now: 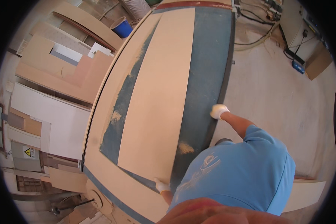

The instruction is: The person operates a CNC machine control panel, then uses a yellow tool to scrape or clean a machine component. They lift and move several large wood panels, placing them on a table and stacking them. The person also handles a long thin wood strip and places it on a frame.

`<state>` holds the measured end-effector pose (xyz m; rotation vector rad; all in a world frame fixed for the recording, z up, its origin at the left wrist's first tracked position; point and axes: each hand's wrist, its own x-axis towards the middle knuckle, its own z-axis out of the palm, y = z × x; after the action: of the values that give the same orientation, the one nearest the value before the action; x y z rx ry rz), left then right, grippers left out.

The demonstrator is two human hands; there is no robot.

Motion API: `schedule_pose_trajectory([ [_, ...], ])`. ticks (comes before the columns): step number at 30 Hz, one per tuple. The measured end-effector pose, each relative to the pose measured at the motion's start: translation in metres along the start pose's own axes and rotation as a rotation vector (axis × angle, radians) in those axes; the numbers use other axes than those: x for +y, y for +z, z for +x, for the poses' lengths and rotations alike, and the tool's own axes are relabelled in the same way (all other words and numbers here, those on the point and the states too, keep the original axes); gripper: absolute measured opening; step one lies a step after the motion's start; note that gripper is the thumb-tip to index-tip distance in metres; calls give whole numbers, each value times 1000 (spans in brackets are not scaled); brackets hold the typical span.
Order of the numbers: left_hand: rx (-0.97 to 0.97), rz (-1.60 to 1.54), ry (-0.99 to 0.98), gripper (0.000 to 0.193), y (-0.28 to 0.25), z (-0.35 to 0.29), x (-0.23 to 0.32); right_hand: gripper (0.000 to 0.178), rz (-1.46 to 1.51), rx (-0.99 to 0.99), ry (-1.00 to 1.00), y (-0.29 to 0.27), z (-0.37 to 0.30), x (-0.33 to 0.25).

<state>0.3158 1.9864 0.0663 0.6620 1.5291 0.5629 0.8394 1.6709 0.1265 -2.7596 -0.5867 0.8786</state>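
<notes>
A long pale board [156,93] lies lengthwise on a blue-green table surface [209,48]. My left hand [162,186], in a white glove, is at the board's near end, its fingers closed over that edge close to the corner. Farther right, my right hand [218,111], also gloved, is curled at the dark right edge of the table [224,84]. Whatever its fingers may hold is hidden. To the left of the board, a larger pale sheet [110,93] with an L-shaped outline covers the table's left side and near end.
Sawdust [186,148] lies on the table by my body. Leaning and stacked panels [48,119] fill the left side, with a blue bucket [122,28] beyond. Cables [255,41] run over the floor at the far right, near a grey cabinet [293,26].
</notes>
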Motion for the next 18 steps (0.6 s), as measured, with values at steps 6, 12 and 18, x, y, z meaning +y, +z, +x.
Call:
schedule_pose_trajectory([
  [6,-69,125,169,80,37,-200,-100,53,1257,-107,54,-25,40,4],
  [12,-80,-40,128,72,76,-332,-196,43,1849,-145,184,10,55,78],
  [18,-34,-225,70,72,84,-381,-300,43,1512,-246,204,38,19,180],
])
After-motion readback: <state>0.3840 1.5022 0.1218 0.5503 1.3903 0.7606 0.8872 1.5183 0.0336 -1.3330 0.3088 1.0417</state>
